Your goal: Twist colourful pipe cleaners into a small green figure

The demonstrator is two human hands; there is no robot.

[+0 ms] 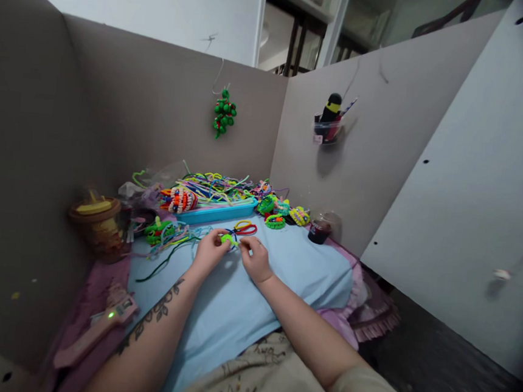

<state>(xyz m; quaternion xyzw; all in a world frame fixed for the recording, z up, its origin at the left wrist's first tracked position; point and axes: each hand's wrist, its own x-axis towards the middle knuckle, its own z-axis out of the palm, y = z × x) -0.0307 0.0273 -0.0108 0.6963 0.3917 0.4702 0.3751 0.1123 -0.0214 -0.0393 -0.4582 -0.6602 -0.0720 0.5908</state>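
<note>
1. Our left hand (210, 249) pinches the little green fuzzy piece (229, 239) over the blue cloth (283, 265), keeping it steady.
2. Our right hand (255, 259) pinches its thin wire end.
3. Spare fuzzy sticks (211, 187) wait close in the blue tray (216, 213).

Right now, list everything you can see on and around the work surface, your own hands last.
green piece: one, bright green, on the cloth between both hands
cloth: one, light blue, covering the work surface
tray: one, blue, behind the hands
cords: many, mixed colours, piled in and behind the tray
woven rings: several, green, yellow and pink, right of the tray
red loop: one, red and yellow, just beyond the hands
jar: one, dark, at the right wall
cup: one, brown with yellow lid, far left
bead bunch: one, green and red, hanging on back wall
left hand: touching the green piece
right hand: fingertips by the green piece
</note>
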